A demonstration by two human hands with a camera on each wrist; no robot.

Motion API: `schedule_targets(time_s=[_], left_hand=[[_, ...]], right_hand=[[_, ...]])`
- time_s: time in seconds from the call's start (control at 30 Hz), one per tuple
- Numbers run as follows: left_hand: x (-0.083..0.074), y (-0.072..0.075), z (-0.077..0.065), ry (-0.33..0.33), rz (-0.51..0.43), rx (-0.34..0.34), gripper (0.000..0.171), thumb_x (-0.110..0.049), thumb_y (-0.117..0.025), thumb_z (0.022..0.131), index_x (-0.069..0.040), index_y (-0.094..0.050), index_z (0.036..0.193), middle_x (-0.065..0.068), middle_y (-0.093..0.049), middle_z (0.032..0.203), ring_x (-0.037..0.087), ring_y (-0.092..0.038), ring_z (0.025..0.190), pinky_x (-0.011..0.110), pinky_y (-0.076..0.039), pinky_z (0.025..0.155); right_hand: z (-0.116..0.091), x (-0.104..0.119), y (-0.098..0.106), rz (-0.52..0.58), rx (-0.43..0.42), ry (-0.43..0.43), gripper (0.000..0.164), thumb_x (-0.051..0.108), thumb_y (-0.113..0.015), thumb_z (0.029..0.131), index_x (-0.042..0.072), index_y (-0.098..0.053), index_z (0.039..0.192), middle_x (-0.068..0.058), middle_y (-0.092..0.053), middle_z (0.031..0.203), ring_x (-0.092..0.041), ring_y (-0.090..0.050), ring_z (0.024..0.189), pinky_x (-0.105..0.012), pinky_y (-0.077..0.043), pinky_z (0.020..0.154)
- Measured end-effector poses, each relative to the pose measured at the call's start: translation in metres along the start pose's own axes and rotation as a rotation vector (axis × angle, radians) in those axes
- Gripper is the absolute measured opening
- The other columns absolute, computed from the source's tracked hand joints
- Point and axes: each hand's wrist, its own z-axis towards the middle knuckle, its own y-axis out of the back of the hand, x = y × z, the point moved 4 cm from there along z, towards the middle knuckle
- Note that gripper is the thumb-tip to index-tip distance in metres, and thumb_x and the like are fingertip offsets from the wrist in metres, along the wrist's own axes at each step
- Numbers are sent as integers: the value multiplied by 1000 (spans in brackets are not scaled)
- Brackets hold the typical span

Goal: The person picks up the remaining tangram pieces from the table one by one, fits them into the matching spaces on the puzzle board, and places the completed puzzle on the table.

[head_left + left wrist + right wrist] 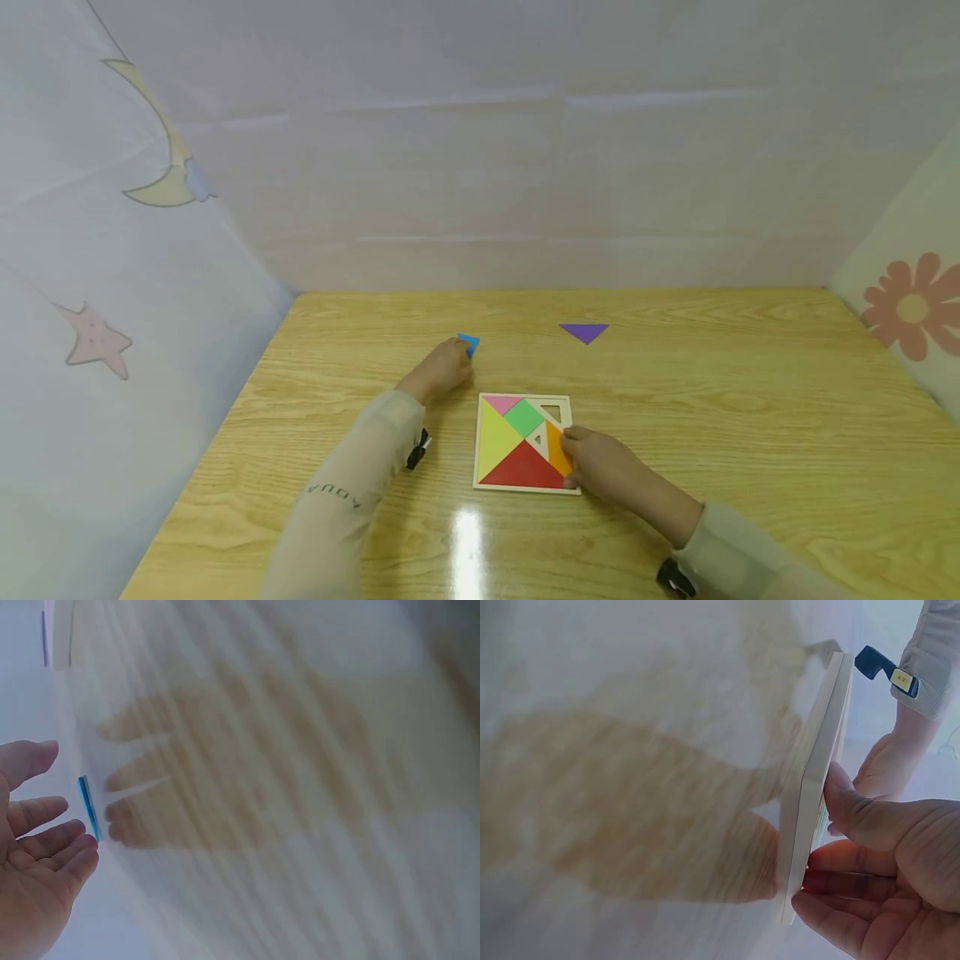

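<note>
A square tangram board (517, 488) holds red, yellow, orange, green and pink pieces; two triangular areas near its upper right show no coloured piece. My right hand (603, 467) grips the board's right edge, thumb over the rim and fingers against the side in the right wrist view. Beyond the board's upper left, my left hand (442, 369) reaches over a blue tangram piece (468, 343) and partly hides it. In the left wrist view its relaxed fingers are right beside the blue piece (88, 808), with the thumb held apart.
A purple triangle (585, 332) lies on the wooden table (735, 375) toward the back, right of the blue piece. Printed cloth walls (480, 183) stand at the back and on both sides. Each wrist wears a black strap device (418, 448).
</note>
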Motion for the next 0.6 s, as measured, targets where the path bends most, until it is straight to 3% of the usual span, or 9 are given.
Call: schedule_targets(time_s=[0.33,0.6], left_hand=[[2,-3,9,26,22,-8,42,-10,-40,90,4,-33,129,21,-28,134,32,-26,123,38,-21,100],[0,-5,18,46,69,-6,46,-12,-39,91,3,-26,133,20,-26,135,30,-23,124,35,-19,101]], right_hand=[[0,-1,-3,27,40,-51,45,23,-73,66,-8,-57,93,-17,-54,97,-30,-55,87,-37,-47,74],[1,-2,-3,27,43,-54,43,23,-73,66,-7,-57,91,-16,-54,96,-28,-56,86,-36,-47,73]])
